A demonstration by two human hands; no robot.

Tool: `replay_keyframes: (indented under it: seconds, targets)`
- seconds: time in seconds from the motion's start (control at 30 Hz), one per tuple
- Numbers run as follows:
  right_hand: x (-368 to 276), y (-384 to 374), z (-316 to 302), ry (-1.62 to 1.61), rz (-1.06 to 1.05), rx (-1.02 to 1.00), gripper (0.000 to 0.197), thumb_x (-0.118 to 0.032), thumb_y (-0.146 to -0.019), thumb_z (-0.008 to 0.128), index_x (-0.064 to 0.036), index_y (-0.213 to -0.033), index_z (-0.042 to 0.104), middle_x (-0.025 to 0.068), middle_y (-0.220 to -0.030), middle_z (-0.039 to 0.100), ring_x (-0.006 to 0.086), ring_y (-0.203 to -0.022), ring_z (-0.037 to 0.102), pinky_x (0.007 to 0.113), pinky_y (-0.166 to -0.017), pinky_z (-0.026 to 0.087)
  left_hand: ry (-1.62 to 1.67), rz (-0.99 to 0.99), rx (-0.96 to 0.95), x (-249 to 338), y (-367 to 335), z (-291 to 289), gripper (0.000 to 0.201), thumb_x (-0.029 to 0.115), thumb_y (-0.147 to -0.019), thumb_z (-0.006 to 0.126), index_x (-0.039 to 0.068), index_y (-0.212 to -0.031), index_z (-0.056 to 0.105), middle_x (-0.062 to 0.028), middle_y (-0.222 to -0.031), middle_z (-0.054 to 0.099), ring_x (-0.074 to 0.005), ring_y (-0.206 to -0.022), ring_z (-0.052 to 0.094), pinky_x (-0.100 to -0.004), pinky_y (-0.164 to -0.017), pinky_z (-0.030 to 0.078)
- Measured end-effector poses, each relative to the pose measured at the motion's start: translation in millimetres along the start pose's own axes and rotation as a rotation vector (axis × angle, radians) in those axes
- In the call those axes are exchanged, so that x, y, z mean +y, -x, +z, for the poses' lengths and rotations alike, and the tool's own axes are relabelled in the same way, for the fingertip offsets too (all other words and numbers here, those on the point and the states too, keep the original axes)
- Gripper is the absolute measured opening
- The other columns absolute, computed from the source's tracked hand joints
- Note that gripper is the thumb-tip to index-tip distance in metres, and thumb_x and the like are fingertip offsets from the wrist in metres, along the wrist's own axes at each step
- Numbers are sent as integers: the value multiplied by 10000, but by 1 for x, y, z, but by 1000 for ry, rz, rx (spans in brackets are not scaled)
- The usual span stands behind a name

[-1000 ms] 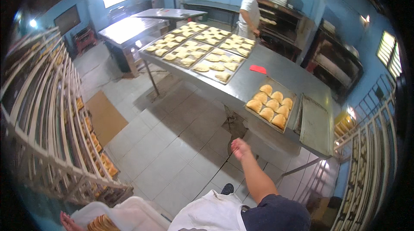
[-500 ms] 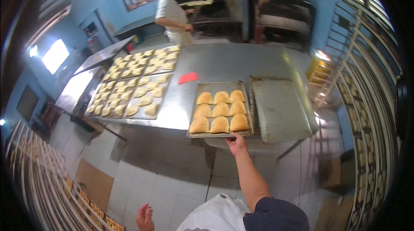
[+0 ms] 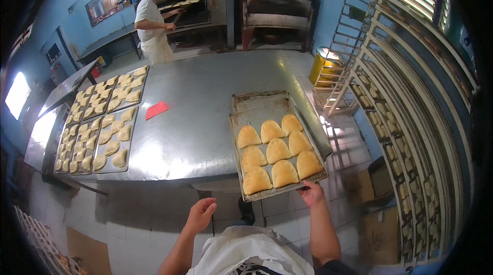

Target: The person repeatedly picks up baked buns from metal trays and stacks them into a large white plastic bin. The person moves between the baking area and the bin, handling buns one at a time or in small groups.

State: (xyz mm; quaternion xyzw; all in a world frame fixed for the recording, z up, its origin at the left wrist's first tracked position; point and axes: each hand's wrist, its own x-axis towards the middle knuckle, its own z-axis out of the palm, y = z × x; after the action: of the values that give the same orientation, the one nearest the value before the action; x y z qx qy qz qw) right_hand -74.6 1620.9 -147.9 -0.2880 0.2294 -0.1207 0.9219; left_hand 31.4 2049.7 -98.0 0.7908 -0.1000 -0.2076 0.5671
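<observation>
A metal tray (image 3: 254, 119) of browned, half-round turnovers (image 3: 278, 150) lies slanted at the table's right end, its near end jutting past the edge. My right hand (image 3: 312, 194) grips this tray by the near right corner, thumb at the rim. From beneath its far end another worn metal tray (image 3: 261, 99) shows; most of it is hidden. My left hand (image 3: 201, 214) hovers below the table edge, left of the tray and apart from it. Its fingers are loosely bent, with nothing in them.
The metal table (image 3: 195, 105) carries a red scraper (image 3: 157, 110) and several trays of pale dough pieces (image 3: 110, 136) on its left. A loaded rack (image 3: 395, 136) stands right, near cardboard boxes (image 3: 380, 234) and a yellow drum (image 3: 325, 67). Another person (image 3: 153, 26) works at an oven (image 3: 197, 10).
My right hand has moved the turnover tray right and toward me, over the bare tray. My left hand has come up closer to it. The view has swung right.
</observation>
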Motion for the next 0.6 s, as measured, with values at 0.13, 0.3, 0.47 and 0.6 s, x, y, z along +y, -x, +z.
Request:
replay_keyframes:
  seconds: [0.13, 0.3, 0.47, 0.6]
  targets:
    - [0, -31, -32, 118, -43, 146, 221, -61, -928, 614, -19, -1145, 609, 96, -1019, 688, 252, -891, 694, 416, -754, 596, 87, 68, -72, 12, -85, 31, 290, 208, -992, 622, -2, -1188, 656, -38, -951, 701, -98, -841, 617, -272, -757, 507]
    - [10, -48, -43, 392, 297, 146, 210, -203, -1015, 574, -9, -1083, 620, 93, -915, 684, 214, -785, 694, 364, -693, 598, -60, 59, 71, 19, -185, 61, 291, 218, -961, 640, 7, -1158, 672, -91, -902, 694, -178, -800, 644, -326, -736, 513]
    - [-19, -59, -5, 983, 680, 125, 301, -314, -1006, 601, -18, -981, 650, 97, -839, 676, 190, -729, 686, 319, -639, 564, -461, 327, 226, 51, -307, 100, 380, 267, -907, 679, -24, -1149, 649, -216, -960, 635, -396, -954, 602, -462, -854, 489]
    - [-66, -95, 43, 1420, 445, -216, 346, -338, -996, 604, 2, -1052, 641, 107, -861, 688, 186, -753, 697, 320, -642, 545, -765, 85, 181, 83, -387, 120, 575, 418, -826, 755, -59, -1111, 609, -254, -1076, 620, -395, -1077, 569, -460, -939, 446]
